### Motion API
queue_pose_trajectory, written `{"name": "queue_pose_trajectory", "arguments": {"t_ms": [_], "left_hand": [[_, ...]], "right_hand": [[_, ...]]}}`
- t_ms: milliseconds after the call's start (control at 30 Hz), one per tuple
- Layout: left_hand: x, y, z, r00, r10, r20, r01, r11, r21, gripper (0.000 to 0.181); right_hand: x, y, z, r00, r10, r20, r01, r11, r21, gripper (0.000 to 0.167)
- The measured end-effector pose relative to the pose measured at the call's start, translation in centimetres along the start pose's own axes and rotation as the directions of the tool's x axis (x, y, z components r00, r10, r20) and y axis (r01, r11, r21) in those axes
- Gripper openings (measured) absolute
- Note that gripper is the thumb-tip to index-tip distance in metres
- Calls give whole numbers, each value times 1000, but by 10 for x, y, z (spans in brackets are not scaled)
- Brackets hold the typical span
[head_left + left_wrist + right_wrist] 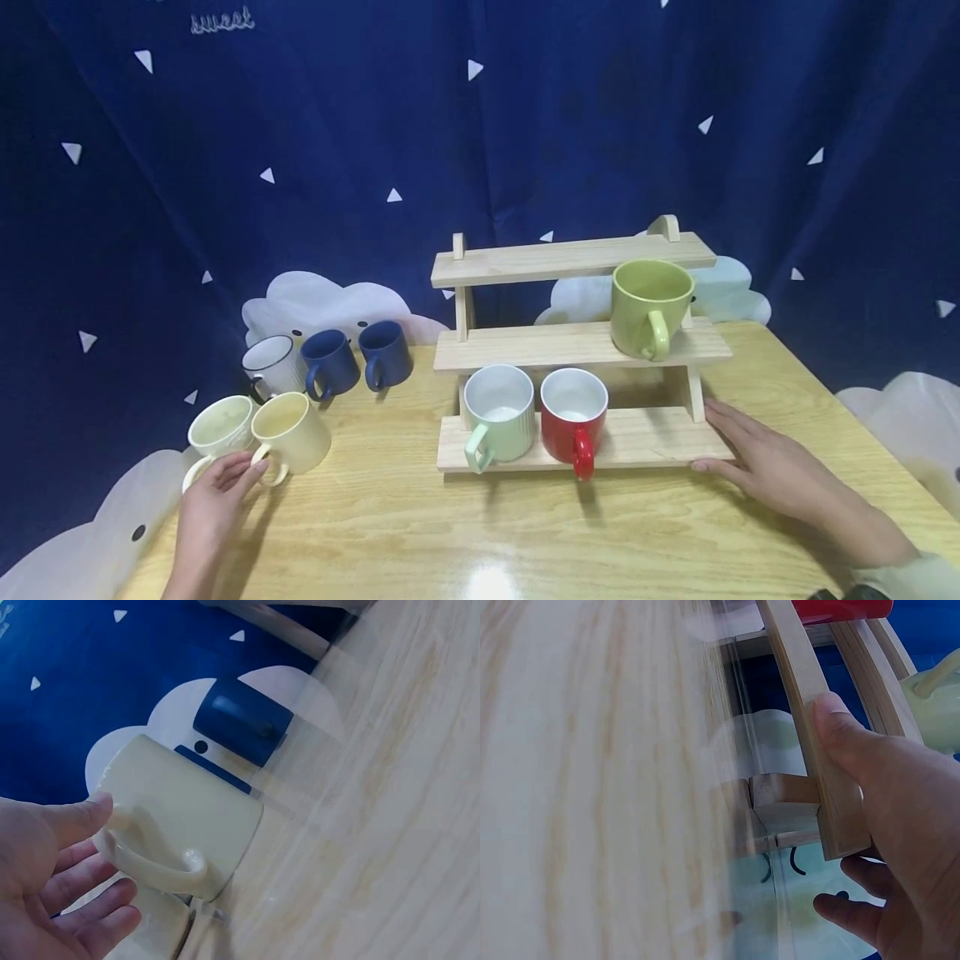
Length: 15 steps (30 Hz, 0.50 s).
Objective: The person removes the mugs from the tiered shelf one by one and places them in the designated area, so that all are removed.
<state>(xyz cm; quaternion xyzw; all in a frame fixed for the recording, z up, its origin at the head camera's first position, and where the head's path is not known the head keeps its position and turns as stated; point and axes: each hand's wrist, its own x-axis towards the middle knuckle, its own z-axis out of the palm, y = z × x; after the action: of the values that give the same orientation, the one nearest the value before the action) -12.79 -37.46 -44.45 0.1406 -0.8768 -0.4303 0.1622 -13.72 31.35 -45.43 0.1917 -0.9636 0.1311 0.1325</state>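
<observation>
The left hand [213,502] pinches the handle of the yellow mug [302,437] near the tabletop's left edge; the right [780,462] grips the lower right end of the rack [651,440]. Green [636,315], mint [516,429] and red [557,429] mugs are already racked; yellow, cream [225,429], white [281,371] and two blue [341,371] remain off it, toward the back left corner. Behind the wood-grain tabletop [390,517] hangs a blue curtain [360,108].

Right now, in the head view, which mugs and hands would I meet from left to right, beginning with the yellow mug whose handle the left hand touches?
Yellow mug, left navy mug, right navy mug, mint mug, red mug, olive-green mug, right hand.
</observation>
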Motion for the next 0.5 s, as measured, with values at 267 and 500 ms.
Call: {"name": "queue_pose_trajectory", "arguments": {"t_ms": [267, 500], "left_hand": [[-4, 6, 1, 992, 53, -111, -49, 998, 36, 33], [-3, 31, 4, 969, 180, -171, -155, 976, 151, 27]], "right_hand": [[-1, 1, -1, 1000, 4, 10, -4, 1000, 6, 87], [-2, 0, 0, 1000, 13, 11, -13, 1000, 12, 87]]}}
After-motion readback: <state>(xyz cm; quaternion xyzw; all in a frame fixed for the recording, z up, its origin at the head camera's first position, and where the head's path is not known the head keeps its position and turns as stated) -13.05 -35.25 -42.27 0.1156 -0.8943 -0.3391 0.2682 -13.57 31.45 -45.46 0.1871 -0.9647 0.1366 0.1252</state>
